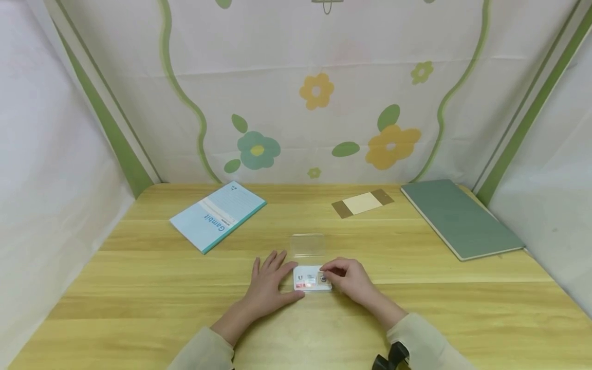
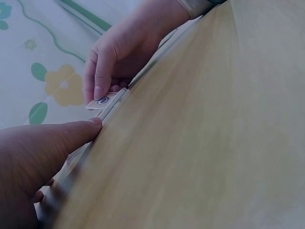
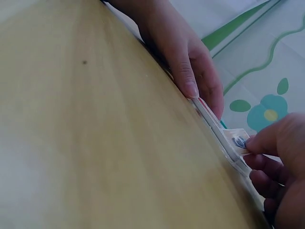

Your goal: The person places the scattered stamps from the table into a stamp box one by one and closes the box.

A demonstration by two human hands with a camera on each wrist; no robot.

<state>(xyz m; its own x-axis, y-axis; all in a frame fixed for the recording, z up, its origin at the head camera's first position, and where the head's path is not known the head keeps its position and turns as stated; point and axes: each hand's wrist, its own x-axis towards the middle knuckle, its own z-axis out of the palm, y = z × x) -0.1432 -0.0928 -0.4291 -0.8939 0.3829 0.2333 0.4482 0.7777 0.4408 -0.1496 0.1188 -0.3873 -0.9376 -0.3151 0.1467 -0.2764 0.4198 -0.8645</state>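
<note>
A small flat white case [image 1: 305,284] with printed text and a red patch lies on the table in the head view. My left hand [image 1: 268,288] rests at its left end, fingers spread, with the forefinger by the far corner and the thumb by the near edge. In the left wrist view that thumb [image 2: 86,129] lies straight against the case's edge. At the right end, my right hand [image 1: 353,281] pinches a small square beige piece [image 3: 237,141] bearing a dark round emblem. This piece tilts up from the case's top; whether it is attached is unclear.
Just behind the case is a clear plastic panel [image 1: 308,245]. Farther back lie a light blue "Gambit" notebook [image 1: 217,216] on the left, a brown-and-cream card [image 1: 363,203], and a green notebook [image 1: 462,221] on the right. A flowered curtain [image 1: 287,92] closes off the back.
</note>
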